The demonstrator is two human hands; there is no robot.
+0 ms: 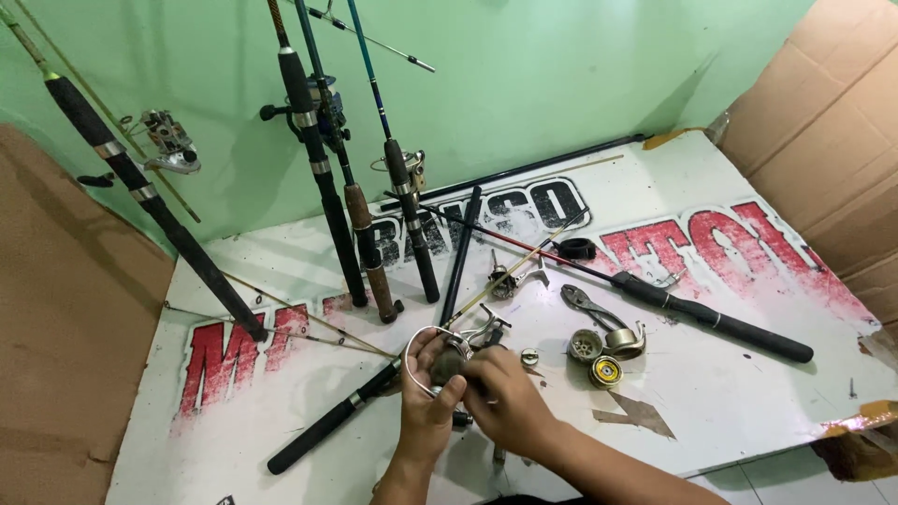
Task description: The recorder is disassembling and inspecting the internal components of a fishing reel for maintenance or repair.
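Both my hands meet over the near middle of a white printed board (730, 374). My left hand (426, 397) grips a small dark spinning reel (451, 360) with a thin wire bail looping up on its left. My right hand (505, 397) pinches the same reel from the right side. The reel sits on a black-handled fishing rod (323, 430) that lies across the board toward the lower left. Loose reel parts lie just to the right: a small round cap (529, 355), a perforated spool (586, 345), a gold spool (605, 371) and a metal housing (627, 339).
Pliers (587, 304) and another reel (510, 279) lie further back. A black-handled rod (711, 316) stretches to the right. Several rods (323, 187) lean upright against the green wall. Brown cardboard (828, 122) stands at the right and more cardboard (65, 309) at the left.
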